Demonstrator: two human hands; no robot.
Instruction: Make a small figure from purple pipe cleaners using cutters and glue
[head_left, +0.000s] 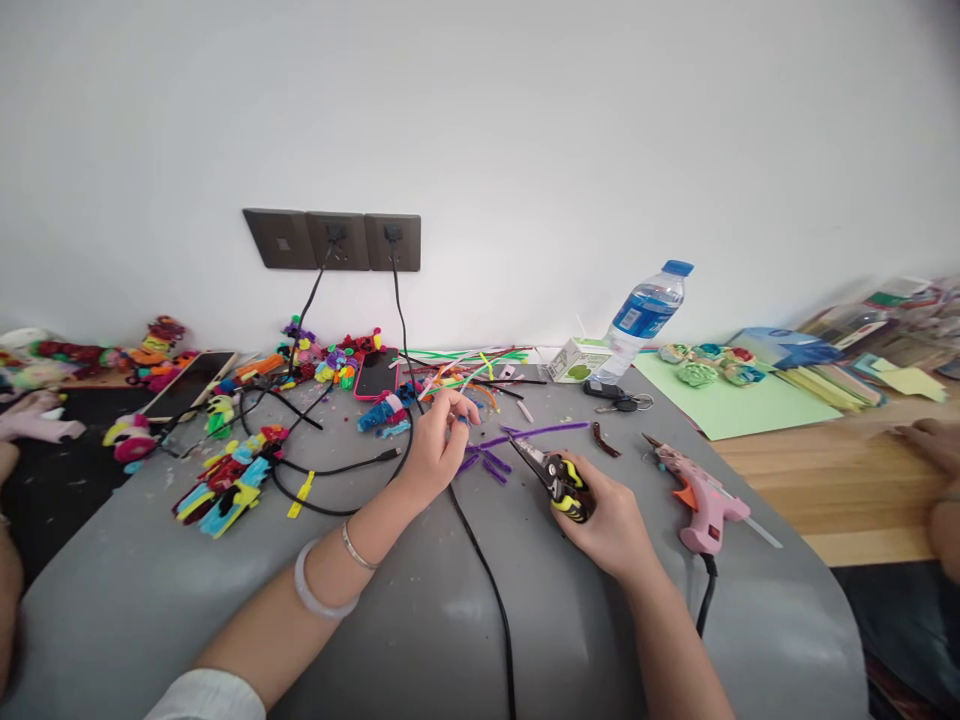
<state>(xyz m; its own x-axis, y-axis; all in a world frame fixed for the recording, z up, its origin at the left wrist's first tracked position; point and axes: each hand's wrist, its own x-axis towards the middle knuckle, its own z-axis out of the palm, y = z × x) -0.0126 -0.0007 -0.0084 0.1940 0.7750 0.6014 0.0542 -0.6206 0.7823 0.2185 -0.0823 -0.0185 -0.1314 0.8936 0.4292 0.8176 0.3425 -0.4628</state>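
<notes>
My right hand (611,520) is wrapped around black-and-yellow handled pliers (556,478), whose jaws point up and left at purple pipe cleaners (551,431). One of these is long; shorter purple pieces (493,468) lie beside it on the grey table (420,610). Just left of them, my left hand (441,440) is raised with its fingers curled together. A small dark blue spot shows at those fingertips, and I cannot tell whether it is a nail or a held bit. Under the left wrist runs a black cable (480,555).
A pink glue gun (705,505) lies on the right. Behind are a water bottle (641,318), a small carton (579,360), keys (619,400) and a phone (376,372). Pipe-cleaner figures (229,480) crowd the left. Other people's hands (930,440) show at both sides.
</notes>
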